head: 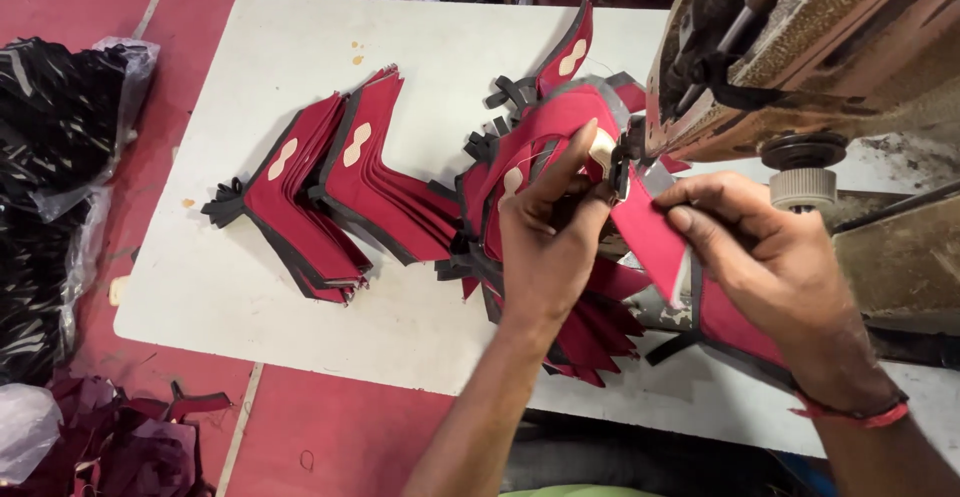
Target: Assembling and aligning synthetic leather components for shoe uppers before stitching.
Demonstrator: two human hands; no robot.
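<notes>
Fingers are the main risk: both hands work right at the needle area of the sewing machine [800,67]. Left hand [548,237] pinches the top edge of the red fabric piece [650,242], fingertips closed on it just beside the presser foot. Right hand [770,262] grips the same piece from the other side, thumb and forefinger clamped. A slip there likely means a crooked seam or a nicked finger. Loose cut pieces bunch under the hands and could snag in. Stacked red pieces [330,197] sit well apart on the white table [250,297], no issue.
</notes>
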